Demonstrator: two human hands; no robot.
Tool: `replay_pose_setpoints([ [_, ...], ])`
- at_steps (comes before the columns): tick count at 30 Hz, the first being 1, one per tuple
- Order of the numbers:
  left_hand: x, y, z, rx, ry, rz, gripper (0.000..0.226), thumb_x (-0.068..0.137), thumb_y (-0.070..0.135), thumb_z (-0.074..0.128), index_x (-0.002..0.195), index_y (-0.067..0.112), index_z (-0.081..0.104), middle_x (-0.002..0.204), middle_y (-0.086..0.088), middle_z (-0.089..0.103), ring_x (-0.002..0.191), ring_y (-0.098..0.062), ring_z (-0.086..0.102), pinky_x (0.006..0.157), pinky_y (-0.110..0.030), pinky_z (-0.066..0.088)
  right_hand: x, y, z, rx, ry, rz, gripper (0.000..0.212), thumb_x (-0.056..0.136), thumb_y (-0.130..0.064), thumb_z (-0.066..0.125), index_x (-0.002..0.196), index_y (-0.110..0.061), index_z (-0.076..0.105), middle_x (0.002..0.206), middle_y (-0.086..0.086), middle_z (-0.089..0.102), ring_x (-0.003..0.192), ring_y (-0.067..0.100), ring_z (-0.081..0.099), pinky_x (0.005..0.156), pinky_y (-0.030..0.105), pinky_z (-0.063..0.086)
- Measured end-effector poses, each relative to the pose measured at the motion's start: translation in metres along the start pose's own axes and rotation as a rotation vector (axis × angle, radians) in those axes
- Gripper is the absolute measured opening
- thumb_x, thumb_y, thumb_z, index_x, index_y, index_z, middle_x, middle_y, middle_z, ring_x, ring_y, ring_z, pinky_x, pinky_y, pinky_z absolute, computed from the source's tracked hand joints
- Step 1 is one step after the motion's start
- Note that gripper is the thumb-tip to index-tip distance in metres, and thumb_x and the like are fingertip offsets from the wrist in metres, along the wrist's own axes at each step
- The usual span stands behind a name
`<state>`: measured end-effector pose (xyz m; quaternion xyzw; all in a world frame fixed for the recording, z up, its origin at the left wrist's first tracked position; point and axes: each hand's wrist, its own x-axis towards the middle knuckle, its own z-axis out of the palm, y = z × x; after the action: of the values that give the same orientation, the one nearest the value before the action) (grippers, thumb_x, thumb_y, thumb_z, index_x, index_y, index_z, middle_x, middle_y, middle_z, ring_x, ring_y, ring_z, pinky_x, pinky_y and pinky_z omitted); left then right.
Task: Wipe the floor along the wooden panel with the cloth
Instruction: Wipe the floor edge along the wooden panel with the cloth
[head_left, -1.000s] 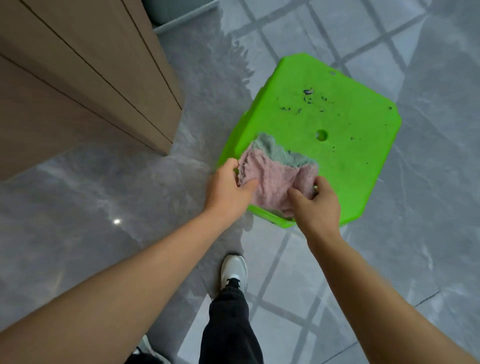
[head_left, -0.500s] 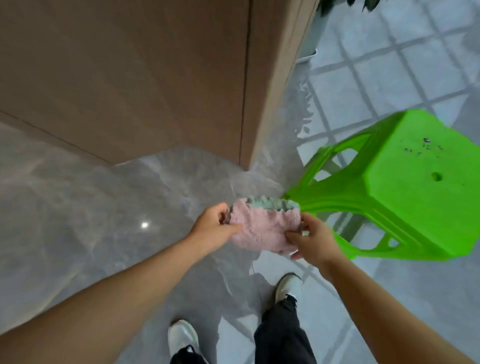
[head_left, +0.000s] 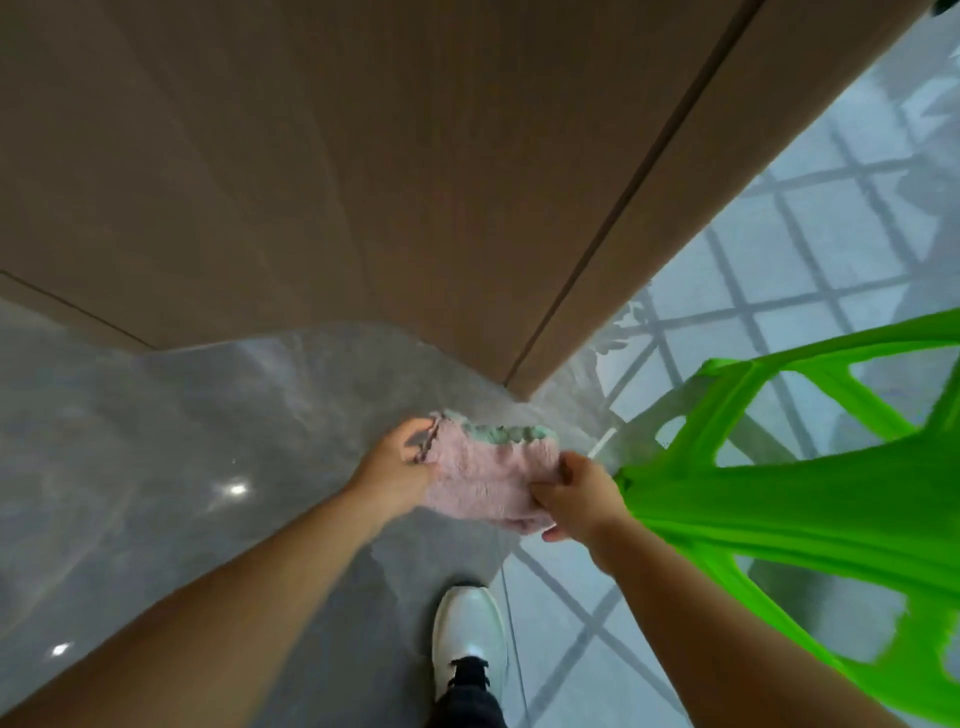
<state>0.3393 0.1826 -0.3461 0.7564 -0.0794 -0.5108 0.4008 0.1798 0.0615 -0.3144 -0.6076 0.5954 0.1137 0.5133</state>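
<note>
A pink cloth (head_left: 485, 475) with a grey-green back is stretched between both hands, held in the air above the grey floor (head_left: 208, 447). My left hand (head_left: 397, 470) pinches its left edge and my right hand (head_left: 579, 496) grips its right edge. The brown wooden panel (head_left: 363, 182) fills the upper part of the view, and its corner meets the floor just beyond the cloth.
A bright green plastic stool (head_left: 810, 478) stands close on the right, touching my right wrist area in the image. My white shoe (head_left: 467, 636) is on the floor below the cloth. Pale tiles with dark grout (head_left: 810, 260) lie right of the panel.
The view has moved in toward the panel, which now looms larger. Both hands carried the cloth off the stool and toward the panel's corner. The stool has slid to the right edge.
</note>
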Motion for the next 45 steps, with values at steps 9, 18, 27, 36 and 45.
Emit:
replay_pose_setpoints([
  [9, 0.172, -0.081, 0.040, 0.169, 0.180, 0.213, 0.043, 0.083, -0.003, 0.057, 0.117, 0.022, 0.066, 0.109, -0.010, 0.076, 0.103, -0.025, 0.070, 0.092, -0.042, 0.056, 0.179, 0.063, 0.072, -0.208, 0.223, -0.140, 0.007, 0.088, -0.016, 0.056, 0.095, -0.013, 0.059, 0.097, 0.010, 0.069, 0.084, 0.028, 0.065, 0.079, 0.044, 0.057],
  [18, 0.174, -0.120, -0.015, 0.725, 0.375, 0.294, 0.058, 0.089, 0.045, 0.058, 0.143, 0.025, 0.048, 0.154, -0.017, 0.041, 0.140, -0.038, 0.039, 0.113, -0.043, 0.036, 0.164, 0.090, 0.118, -0.591, 0.511, -0.448, 0.081, 0.082, -0.050, 0.053, 0.149, -0.023, 0.017, 0.140, 0.017, 0.036, 0.125, 0.037, 0.039, 0.107, 0.045, 0.038],
  [27, 0.183, -0.198, -0.084, 0.935, 0.644, 0.080, 0.083, 0.087, 0.066, 0.025, 0.157, 0.023, 0.020, 0.165, -0.023, 0.015, 0.151, -0.049, 0.010, 0.120, -0.062, 0.012, 0.217, 0.048, 0.204, -0.587, 0.324, -0.226, 0.096, 0.075, -0.084, 0.009, 0.148, -0.031, -0.023, 0.160, 0.015, -0.026, 0.143, 0.049, -0.025, 0.111, 0.061, -0.018],
  [36, 0.197, -0.220, -0.086, 0.977, 0.753, 0.187, 0.083, 0.087, 0.068, 0.022, 0.152, 0.018, 0.036, 0.161, -0.025, 0.028, 0.148, -0.050, 0.020, 0.115, -0.065, 0.019, 0.242, -0.099, 0.312, -0.498, 0.364, -0.204, 0.112, 0.078, -0.076, 0.035, 0.150, -0.008, -0.019, 0.151, 0.035, -0.029, 0.133, 0.060, -0.032, 0.106, 0.074, -0.016],
  [45, 0.197, -0.221, -0.086, 1.016, 0.799, 0.183, 0.083, 0.086, 0.068, 0.027, 0.151, 0.018, 0.038, 0.160, -0.026, 0.028, 0.147, -0.051, 0.021, 0.115, -0.064, 0.017, 0.262, -0.090, 0.295, -0.924, 0.102, -0.894, 0.089, 0.086, -0.070, 0.037, 0.155, -0.026, 0.001, 0.163, 0.019, -0.007, 0.146, 0.049, -0.014, 0.114, 0.063, -0.012],
])
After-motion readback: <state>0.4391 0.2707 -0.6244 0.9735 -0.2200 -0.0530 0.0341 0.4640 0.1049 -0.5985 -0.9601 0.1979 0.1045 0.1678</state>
